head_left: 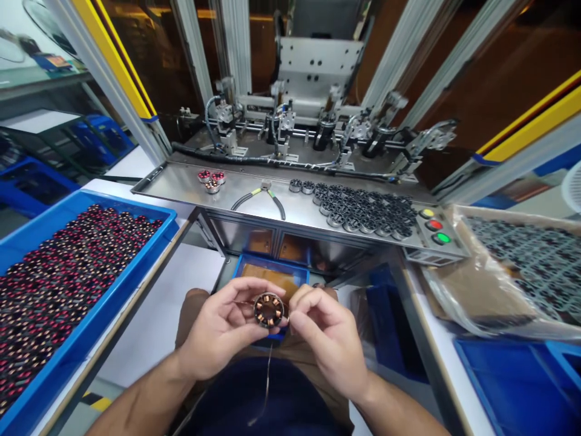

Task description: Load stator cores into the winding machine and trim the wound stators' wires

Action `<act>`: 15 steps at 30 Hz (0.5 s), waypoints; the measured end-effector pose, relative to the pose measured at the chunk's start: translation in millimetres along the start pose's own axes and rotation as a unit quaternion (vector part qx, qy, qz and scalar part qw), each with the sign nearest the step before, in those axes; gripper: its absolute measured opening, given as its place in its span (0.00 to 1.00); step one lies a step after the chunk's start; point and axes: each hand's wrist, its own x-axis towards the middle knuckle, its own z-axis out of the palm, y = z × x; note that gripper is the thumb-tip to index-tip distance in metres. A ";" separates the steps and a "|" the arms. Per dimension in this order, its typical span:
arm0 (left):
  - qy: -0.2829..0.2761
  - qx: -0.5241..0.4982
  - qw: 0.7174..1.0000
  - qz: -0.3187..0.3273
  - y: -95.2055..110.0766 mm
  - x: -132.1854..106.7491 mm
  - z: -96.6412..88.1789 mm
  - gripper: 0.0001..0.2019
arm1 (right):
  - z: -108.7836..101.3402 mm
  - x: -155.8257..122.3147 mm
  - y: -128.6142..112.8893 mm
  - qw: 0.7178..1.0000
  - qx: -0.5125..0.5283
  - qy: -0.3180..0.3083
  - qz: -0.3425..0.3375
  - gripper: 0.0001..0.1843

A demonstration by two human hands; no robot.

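gripping a copper-wound stator in fingertips of the curled left hand; pinching its rim, perhaps a thin wire, with the closed right hand.

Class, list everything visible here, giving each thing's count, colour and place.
held stator: one, copper-wound, between both hands
thin wire: one, pale, hanging from stator
blue tray: one, left, full of red-wound stators
shelf stators: three, red, left end of shelf
pliers: one, black-green handles, shelf centre
bare cores: many, dark grey, shelf right
buttons: three, yellow, red, green, shelf's right end
carton: one, brown, right, holds cores
left hand: one, fingers gripping held stator
right hand: one, fingers pinching its edge
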 end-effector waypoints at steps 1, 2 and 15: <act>-0.006 -0.011 1.000 -0.015 -0.4 1.5 -1.4 0.20 | 0.2 -0.9 0.8 1.000 -0.006 0.004 -0.009 0.07; -0.014 -0.021 0.999 -0.026 -1.3 3.0 -2.6 0.19 | 0.4 -1.8 1.4 1.000 -0.016 0.010 -0.015 0.07; 0.128 0.258 0.938 0.191 -20.5 0.9 7.2 0.29 | 4.9 -6.3 12.6 0.995 -0.080 -0.002 -0.056 0.04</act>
